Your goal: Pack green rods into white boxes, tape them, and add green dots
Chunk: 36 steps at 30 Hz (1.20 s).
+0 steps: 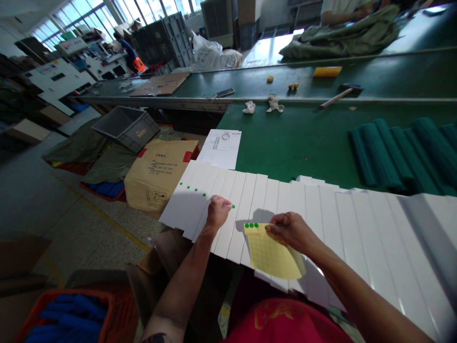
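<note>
My left hand is closed in a pinch, with a round green sticker at its fingertips, over a row of long white boxes laid side by side. Several boxes at the left end carry a green dot each. My right hand pinches the top edge of a yellow sticker sheet, which hangs over the boxes and curls at its lower right. Three green dots show along the sheet's top left edge; my right fingers cover the rest of that edge.
Green rolls lie at the right. A printed paper touches the boxes' far side. Beyond are a hammer and a phone. A brown carton and a grey crate stand left. Another person sits across the table.
</note>
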Each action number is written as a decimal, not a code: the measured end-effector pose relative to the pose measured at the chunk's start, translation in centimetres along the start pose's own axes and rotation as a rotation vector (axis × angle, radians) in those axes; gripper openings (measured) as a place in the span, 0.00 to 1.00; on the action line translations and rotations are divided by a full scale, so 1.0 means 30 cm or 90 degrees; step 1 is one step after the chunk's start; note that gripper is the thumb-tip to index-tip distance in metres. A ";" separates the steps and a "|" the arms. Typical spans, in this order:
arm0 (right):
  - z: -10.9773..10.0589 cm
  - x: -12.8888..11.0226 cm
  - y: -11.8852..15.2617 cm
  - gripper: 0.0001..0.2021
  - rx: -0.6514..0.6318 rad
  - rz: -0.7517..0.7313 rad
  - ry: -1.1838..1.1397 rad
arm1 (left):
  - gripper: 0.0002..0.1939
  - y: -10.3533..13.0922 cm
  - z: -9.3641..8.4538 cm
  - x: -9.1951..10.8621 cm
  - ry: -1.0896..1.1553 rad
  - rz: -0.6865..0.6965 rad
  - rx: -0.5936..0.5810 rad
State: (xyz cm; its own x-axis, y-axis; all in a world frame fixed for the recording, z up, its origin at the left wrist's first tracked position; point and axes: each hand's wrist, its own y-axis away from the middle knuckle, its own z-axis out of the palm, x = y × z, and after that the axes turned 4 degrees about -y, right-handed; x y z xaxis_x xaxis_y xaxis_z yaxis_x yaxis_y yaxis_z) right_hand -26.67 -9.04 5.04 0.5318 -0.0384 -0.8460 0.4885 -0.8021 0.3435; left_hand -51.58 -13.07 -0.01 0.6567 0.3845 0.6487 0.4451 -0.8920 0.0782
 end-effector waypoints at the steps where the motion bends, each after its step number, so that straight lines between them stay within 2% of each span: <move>1: -0.002 0.001 0.001 0.13 -0.007 0.003 0.014 | 0.03 0.000 -0.001 0.001 -0.003 -0.003 0.003; 6: -0.009 0.003 0.007 0.14 -0.035 0.018 0.076 | 0.03 0.016 -0.006 0.047 -0.012 0.019 -0.014; 12: -0.014 0.009 0.015 0.15 -0.037 0.021 0.084 | 0.06 0.033 0.062 0.134 -0.027 0.060 -0.089; 16: -0.022 0.022 0.017 0.15 -0.039 0.021 0.070 | 0.07 0.025 0.091 0.131 -0.059 0.042 -0.089; 27: -0.026 0.042 0.010 0.16 -0.040 0.009 0.061 | 0.06 0.030 0.109 0.122 -0.110 0.056 -0.055; 28: -0.026 0.042 0.009 0.16 -0.039 0.007 0.062 | 0.07 0.037 0.108 0.126 -0.110 0.060 -0.044; 31: -0.027 0.040 0.007 0.16 -0.038 0.007 0.066 | 0.18 0.061 0.092 0.144 -0.106 0.070 -0.008; 33: -0.029 0.040 0.005 0.15 -0.037 0.011 0.067 | 0.14 0.077 0.070 0.160 -0.091 0.085 -0.020; 35: -0.033 0.039 0.004 0.15 -0.036 0.013 0.067 | 0.06 0.091 0.045 0.178 -0.058 0.116 -0.078; 36: -0.035 0.039 0.004 0.15 -0.036 0.013 0.067 | 0.06 0.098 0.033 0.187 -0.038 0.134 -0.114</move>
State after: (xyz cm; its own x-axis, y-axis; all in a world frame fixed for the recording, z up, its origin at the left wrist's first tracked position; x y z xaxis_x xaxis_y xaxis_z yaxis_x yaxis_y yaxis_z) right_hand -25.27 -8.56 4.52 0.6098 0.0112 -0.7925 0.5135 -0.7672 0.3843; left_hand -45.98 -13.28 3.12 0.7608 0.1949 0.6190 0.1834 -0.9795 0.0830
